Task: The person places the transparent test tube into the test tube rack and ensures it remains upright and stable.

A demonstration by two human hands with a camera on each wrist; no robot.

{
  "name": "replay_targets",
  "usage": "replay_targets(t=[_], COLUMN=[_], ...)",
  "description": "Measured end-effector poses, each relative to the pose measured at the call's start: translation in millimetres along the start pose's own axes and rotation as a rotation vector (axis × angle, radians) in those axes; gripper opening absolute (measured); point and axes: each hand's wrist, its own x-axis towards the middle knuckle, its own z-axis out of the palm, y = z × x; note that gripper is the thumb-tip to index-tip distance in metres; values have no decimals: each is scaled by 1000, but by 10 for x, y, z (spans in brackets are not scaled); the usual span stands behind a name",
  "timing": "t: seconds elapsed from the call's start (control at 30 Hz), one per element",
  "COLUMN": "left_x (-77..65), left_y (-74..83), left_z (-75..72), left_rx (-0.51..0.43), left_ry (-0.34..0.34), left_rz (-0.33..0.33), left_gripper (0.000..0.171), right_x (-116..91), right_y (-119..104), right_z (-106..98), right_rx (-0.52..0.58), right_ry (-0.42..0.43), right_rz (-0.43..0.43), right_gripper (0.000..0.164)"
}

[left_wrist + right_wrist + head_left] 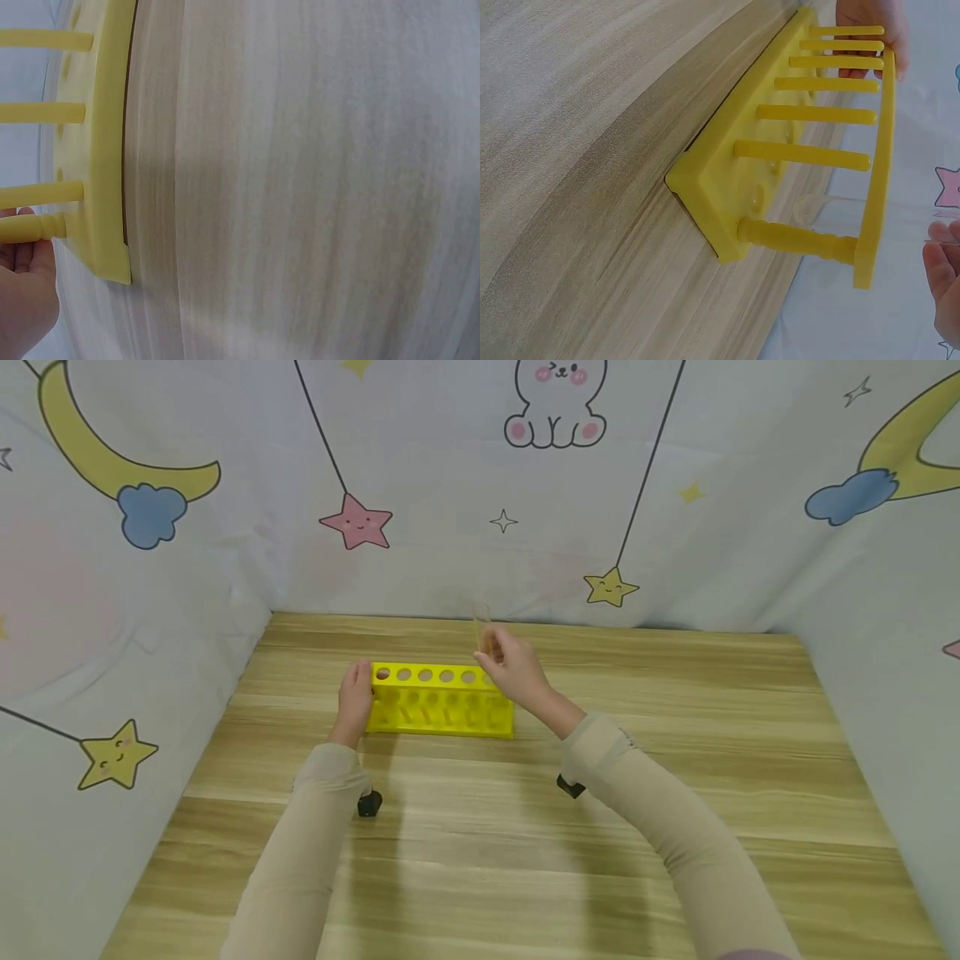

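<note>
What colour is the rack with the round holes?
The rack is bright yellow. It shows best in the head view.

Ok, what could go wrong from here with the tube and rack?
The clear tube seems threaded through the end of the yellow rack, its bottom hanging above the base, so it might settle off-centre and lean. The right hand only pinches it, so it could slip. The left hand holds only the opposite end, so a sideways push might swing the rack.
</note>
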Motion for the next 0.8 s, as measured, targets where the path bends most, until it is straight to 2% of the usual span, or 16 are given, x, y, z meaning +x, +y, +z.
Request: replay_targets(t=[0.13, 0.5, 0.8], left_x=[113, 137, 121], left_y=[-161, -149, -140], left_z=[-9, -1, -12], left_rx=[-3, 6, 22], left_ry=[7, -4, -6], left_rz=[33, -8, 0], left_gripper=[42, 34, 40], right_x=[-8, -32, -44], right_y=[16, 37, 50], right_z=[16, 26, 42], right_rx=[-13, 1, -8], right_ry=[6, -8, -19], right_rz=[-4, 15, 33], right_gripper=[15, 15, 15])
